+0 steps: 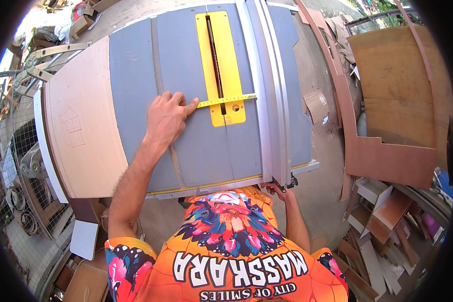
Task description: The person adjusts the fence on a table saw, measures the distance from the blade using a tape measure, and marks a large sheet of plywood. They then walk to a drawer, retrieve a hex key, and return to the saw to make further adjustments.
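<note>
Pinching with thumb and fingers, the person's left hand (165,120) is gripping a yellow measuring tape (209,103) in the head view, and from where I'm standing its knuckles are facing up. The tape is running rightward from that hand, crossing a yellow insert plate (232,60) and its dark slot, with its far end reaching the left edge of a silver fence (273,100). All of this is sitting on a grey saw table (131,80). Down at the table's front edge, the right hand (274,189) is resting by a black clamp (291,182) at the fence's near end; the edge is partly hiding its fingers, so I can't tell whether they're closing on anything. Left of the grey top, a pale wooden board (85,166) is showing a small red drawing. The person is wearing a bright orange shirt (267,239), and wood offcuts (387,221) are lying on the right.
</note>
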`<state>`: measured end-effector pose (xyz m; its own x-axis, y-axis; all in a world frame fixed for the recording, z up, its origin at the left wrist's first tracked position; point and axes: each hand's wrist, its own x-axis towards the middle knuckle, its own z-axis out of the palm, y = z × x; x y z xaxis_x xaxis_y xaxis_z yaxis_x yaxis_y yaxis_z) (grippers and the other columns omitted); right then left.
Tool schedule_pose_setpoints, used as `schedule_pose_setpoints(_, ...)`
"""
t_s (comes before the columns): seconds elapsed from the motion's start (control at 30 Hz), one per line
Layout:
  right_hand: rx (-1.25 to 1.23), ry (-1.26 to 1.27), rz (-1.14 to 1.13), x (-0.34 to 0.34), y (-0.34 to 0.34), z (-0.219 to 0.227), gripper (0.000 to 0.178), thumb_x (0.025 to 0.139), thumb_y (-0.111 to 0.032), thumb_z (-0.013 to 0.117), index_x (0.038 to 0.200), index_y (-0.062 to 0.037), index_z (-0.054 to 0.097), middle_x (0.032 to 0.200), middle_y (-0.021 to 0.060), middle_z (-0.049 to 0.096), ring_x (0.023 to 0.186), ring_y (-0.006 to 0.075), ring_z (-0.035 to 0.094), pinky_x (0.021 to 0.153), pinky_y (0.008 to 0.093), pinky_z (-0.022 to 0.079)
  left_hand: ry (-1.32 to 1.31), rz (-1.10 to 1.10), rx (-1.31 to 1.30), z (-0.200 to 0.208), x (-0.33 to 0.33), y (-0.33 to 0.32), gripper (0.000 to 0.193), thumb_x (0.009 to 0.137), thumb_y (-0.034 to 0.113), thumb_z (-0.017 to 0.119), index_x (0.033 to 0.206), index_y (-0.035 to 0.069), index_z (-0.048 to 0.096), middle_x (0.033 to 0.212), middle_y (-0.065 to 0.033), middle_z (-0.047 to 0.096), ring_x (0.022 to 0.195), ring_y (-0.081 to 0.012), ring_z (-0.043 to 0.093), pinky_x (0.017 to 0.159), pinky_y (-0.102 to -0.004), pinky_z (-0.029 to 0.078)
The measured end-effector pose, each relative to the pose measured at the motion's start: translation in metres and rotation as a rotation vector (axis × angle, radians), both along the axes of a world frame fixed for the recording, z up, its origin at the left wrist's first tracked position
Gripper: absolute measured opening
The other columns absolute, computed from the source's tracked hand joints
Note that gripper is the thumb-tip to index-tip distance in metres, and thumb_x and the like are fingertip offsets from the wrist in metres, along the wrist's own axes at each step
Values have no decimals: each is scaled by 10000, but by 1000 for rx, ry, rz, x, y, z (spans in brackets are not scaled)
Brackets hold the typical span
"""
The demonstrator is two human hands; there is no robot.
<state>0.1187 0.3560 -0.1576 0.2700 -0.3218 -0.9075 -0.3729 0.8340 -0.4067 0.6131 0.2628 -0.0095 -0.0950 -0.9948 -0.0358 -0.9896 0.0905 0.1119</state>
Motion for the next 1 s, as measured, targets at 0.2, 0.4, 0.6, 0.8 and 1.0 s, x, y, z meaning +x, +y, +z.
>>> schedule_pose_setpoints(0.2,23,-18,-29,-12,16,-22,178,786,-118,868,878,-74,723,717,16,665,579,117,575,467,260,401,20,109,-177,38,56,-34,369,938,85,715,1212,316,800,921,20,673,842,-153,587,748,-332,515)
schedule_pose_setpoints(0.4,-1,15,-34,-19,23,-25,203,763,-78,874,864,-59,699,671,39,648,536,148,580,456,295,425,-120,177,-165,53,91,-125,288,982,187,698,1206,338,799,953,27,708,858,-145,606,750,-325,520)
schedule_pose_setpoints(0.6,-20,3,-77,-21,23,-31,266,839,-81,804,1038,-10,641,682,115,654,561,237,651,452,347,488,-246,96,-190,25,110,-204,271,1005,220,667,1212,339,796,958,-6,714,894,-168,627,785,-345,525)
schedule_pose_setpoints(0.8,18,-6,-175,-8,12,0,239,952,-261,735,1030,-37,706,772,107,724,649,191,686,517,309,512,-182,77,-175,-4,105,-210,273,989,227,680,1207,343,797,943,-11,696,917,-170,630,809,-355,516)
schedule_pose_setpoints(1.0,-82,-40,-13,-21,9,-2,206,964,-204,702,1060,-21,709,824,107,744,692,193,702,557,317,543,-179,46,-252,-17,115,-204,276,1004,225,650,1203,351,794,928,-3,681,917,-167,633,822,-334,499)
